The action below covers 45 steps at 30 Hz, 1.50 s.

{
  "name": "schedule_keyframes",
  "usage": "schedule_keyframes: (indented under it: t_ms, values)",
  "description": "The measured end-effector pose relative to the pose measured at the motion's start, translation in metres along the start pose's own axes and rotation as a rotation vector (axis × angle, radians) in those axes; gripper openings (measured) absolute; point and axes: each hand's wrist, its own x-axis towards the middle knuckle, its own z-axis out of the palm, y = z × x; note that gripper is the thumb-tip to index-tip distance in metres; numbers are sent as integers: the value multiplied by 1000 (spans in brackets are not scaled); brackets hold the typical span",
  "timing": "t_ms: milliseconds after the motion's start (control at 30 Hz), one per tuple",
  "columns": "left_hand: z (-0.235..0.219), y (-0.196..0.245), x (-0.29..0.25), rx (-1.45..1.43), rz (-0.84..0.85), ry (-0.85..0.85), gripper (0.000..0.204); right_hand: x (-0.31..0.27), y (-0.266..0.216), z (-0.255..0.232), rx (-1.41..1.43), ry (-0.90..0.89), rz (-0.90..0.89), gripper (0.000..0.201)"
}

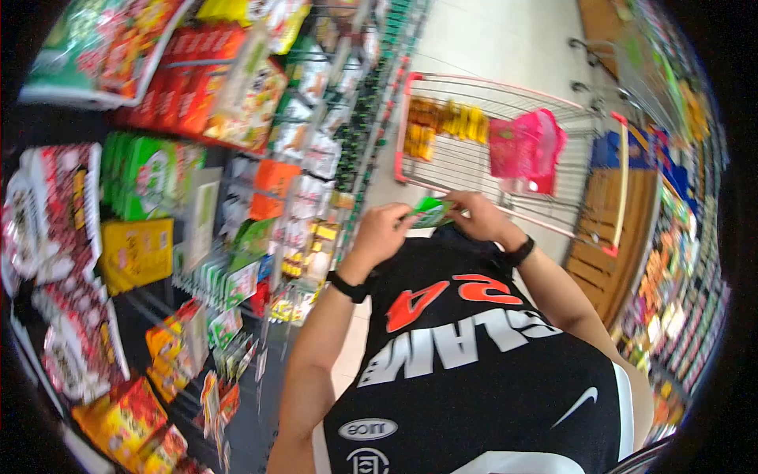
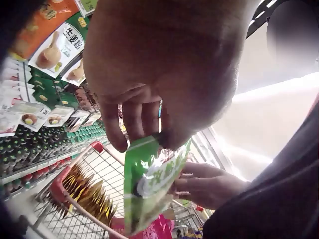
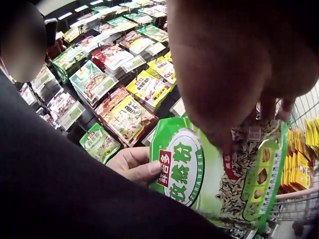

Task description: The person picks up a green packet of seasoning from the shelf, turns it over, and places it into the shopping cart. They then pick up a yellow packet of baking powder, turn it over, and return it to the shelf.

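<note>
A green packet of cumin powder [image 3: 182, 167] with a white oval label and pictured seeds is held between both hands in front of the body. The left hand [image 1: 383, 233] pinches one end; in the right wrist view its thumb lies on the label side. At the other end, the right hand [image 1: 479, 217] grips the packet, its fingers [image 3: 284, 107] at the edge and partly hidden by the palm. From the left wrist view the packet [image 2: 152, 177] shows at a slant, beneath the left hand [image 2: 169, 64].
A shopping cart [image 1: 410, 75] stands just ahead, holding rows of yellow-brown packets [image 1: 466, 121] and a bright pink package [image 1: 527, 150]. On the left, shelves carry hanging seasoning packets [image 1: 150, 178] and bottles. A wooden slatted stand [image 1: 604, 229] and more goods line the right.
</note>
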Motion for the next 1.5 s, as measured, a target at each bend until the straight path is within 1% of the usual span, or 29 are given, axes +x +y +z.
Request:
schedule_keyframes:
  t_ms: [33, 67, 100, 133, 233, 367, 400, 467, 500, 533, 567, 633, 667, 700, 733, 767, 800, 833, 900, 933, 967, 1033, 1067, 1100, 1167, 1200, 1367, 1400, 1500]
  values:
    - [5, 9, -7, 5, -17, 42, 21, -4, 6, 0, 21, 92, -43, 48]
    - [15, 11, -12, -4, -55, 84, 19, -6, 13, 2, -100, 275, -119, 48]
    - [-6, -3, 17, 38, -4, 171, 18, 36, 8, -17, -243, 542, -261, 49]
    - [2, 7, 16, 14, -19, 216, 17, 31, 8, -27, -288, 551, -247, 49]
    - [24, 35, 15, -97, -189, 258, 16, 23, 0, -45, 166, 61, 31, 52]
    - [56, 49, 28, 57, -122, 249, 15, 23, 7, -46, 540, -385, -179, 70]
    - [63, 54, 30, 108, -107, 231, 13, 24, 9, -46, 522, -430, -199, 67]
    - [78, 67, 34, 146, -116, 177, 13, 26, 21, -39, 488, -437, -342, 66]
    - [86, 68, 36, 181, -102, 203, 12, 30, 30, -44, 451, -411, -411, 66]
    - [96, 70, 39, 201, -72, 219, 12, 29, 37, -48, 504, -455, -364, 66]
    - [103, 78, 44, 192, -103, 229, 12, 24, 45, -49, 571, -493, -302, 66]
    - [113, 82, 54, 203, -122, 147, 19, 22, 62, -55, 621, -502, -281, 69]
    - [111, 100, 64, 107, -141, 28, 30, 16, 68, -62, 596, -386, -296, 69]
    - [111, 96, 64, 107, -142, -152, 57, 11, 75, -68, 574, -289, -309, 73]
    - [114, 104, 69, 31, -190, -243, 71, 10, 85, -77, 639, -394, -87, 66]
    - [116, 111, 76, -35, -234, -325, 86, 10, 98, -79, 699, -256, -200, 51]
    - [127, 92, 69, 15, -151, -388, 97, 14, 119, -73, 698, -162, -165, 43]
    - [131, 98, 77, 43, -107, -409, 96, 16, 134, -72, 696, -70, -130, 35]
    - [138, 112, 96, 93, -19, -457, 94, 15, 160, -81, 723, -77, -14, 30]
    - [144, 110, 99, 30, -62, -439, 90, 13, 165, -86, 885, -42, 31, 29]
    - [148, 111, 101, 27, -123, -458, 89, 8, 175, -100, 719, -31, 133, 31]
    - [150, 109, 108, 27, -237, -489, 85, 20, 242, -70, 656, 291, 166, 39]
    - [154, 104, 107, 57, -185, -434, 77, 15, 264, -76, 292, 308, 261, 44]
    - [155, 104, 108, 66, -200, -443, 75, 8, 285, -81, -75, 312, 348, 50]
    - [156, 103, 110, 87, -233, -457, 71, 3, 347, -60, -147, 475, 449, 59]
    - [157, 104, 109, 108, -204, -432, 65, -3, 366, -60, -120, 468, 425, 61]
    - [163, 88, 99, 137, -301, -437, 52, -8, 421, -42, -4, 485, 270, 65]
    - [164, 87, 97, 140, -315, -435, 50, -6, 425, -38, -82, 502, 217, 69]
    - [165, 83, 89, 148, -318, -411, 46, 1, 355, -73, 185, 191, 620, 65]
